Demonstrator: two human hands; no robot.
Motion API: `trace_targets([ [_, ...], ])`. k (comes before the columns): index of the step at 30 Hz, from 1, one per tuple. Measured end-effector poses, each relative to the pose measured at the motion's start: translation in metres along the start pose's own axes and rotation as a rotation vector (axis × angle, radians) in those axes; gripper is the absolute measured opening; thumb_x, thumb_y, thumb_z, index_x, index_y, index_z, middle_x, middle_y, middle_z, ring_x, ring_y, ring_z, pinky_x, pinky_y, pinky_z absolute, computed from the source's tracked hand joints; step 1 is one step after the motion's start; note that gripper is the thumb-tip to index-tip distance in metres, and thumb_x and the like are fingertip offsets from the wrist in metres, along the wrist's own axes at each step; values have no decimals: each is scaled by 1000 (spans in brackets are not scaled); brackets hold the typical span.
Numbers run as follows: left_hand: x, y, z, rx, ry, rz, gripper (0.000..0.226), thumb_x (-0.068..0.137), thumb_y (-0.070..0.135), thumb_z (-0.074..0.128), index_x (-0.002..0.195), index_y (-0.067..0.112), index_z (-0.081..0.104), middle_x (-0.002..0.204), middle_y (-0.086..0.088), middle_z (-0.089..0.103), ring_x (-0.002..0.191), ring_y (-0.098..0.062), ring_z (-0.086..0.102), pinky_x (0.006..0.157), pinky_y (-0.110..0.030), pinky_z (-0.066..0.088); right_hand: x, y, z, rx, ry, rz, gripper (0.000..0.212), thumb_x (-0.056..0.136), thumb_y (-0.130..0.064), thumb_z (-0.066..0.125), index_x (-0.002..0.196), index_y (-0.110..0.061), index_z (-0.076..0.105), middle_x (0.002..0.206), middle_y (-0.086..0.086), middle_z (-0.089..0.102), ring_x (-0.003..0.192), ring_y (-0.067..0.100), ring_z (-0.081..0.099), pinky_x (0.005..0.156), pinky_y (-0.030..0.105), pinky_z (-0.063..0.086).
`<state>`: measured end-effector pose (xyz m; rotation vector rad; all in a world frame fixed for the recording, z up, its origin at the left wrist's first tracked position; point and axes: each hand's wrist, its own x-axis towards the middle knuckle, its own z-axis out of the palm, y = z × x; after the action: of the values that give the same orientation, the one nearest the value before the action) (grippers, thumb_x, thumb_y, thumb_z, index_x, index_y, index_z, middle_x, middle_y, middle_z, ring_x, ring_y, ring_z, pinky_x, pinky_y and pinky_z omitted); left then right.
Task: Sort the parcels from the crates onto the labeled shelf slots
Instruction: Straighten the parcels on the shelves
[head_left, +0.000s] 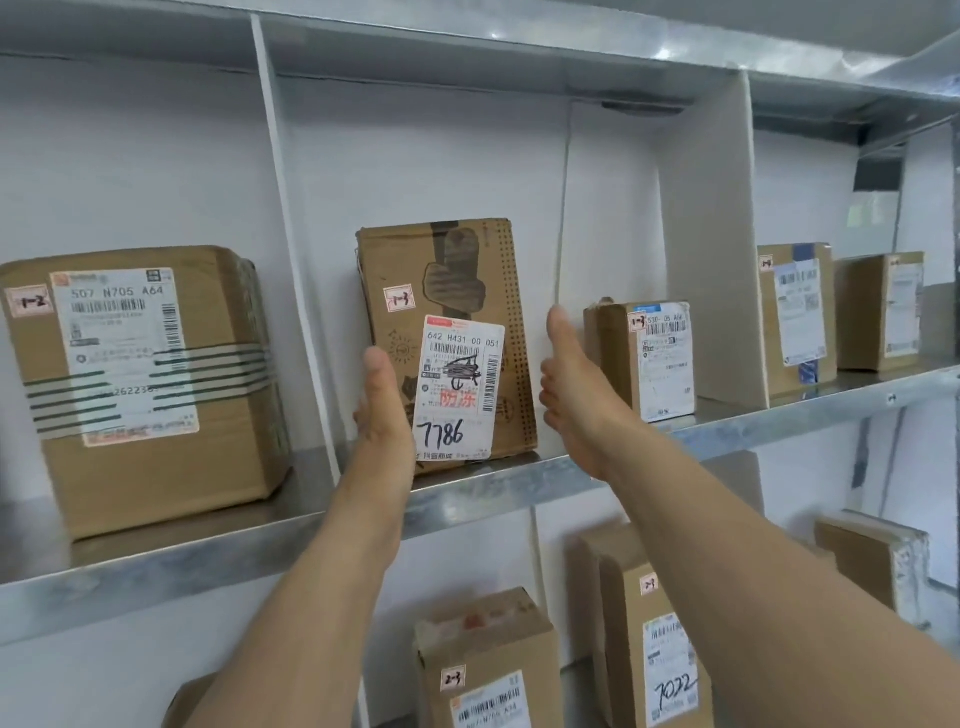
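Head view: a cardboard parcel (447, 343) stands upright on the metal shelf (519, 488), in the middle slot between two white dividers. Long axis vertical; label face toward the camera, turned slightly left. Its small tag reads 1-3, and its label carries a handwritten 7786. Left hand (382, 410) is flat and open against the parcel's lower left edge. Right hand (566, 384) is open, thumb up, just beside the right edge; contact cannot be judged. A smaller box (641, 358) stands to the right.
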<state>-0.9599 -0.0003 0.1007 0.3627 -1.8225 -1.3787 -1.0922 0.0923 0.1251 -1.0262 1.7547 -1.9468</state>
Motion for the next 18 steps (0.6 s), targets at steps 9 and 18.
trace_targets([
  [9,9,-4,7,-23,70,-69,106,47,100,18,132,48,53,125,8,67,129,-18,52,119,-49,22,18,16,-1,-88,-161,-39,77,80,-86,17,118,-39,64,128,-5,65,126,19,52,116,50,26],
  [18,15,-5,11,28,113,-100,81,42,105,21,95,63,66,120,10,70,128,-20,52,117,-52,21,17,14,-7,-137,-236,-60,65,86,-79,15,83,-40,67,119,-6,69,114,17,59,111,43,34],
])
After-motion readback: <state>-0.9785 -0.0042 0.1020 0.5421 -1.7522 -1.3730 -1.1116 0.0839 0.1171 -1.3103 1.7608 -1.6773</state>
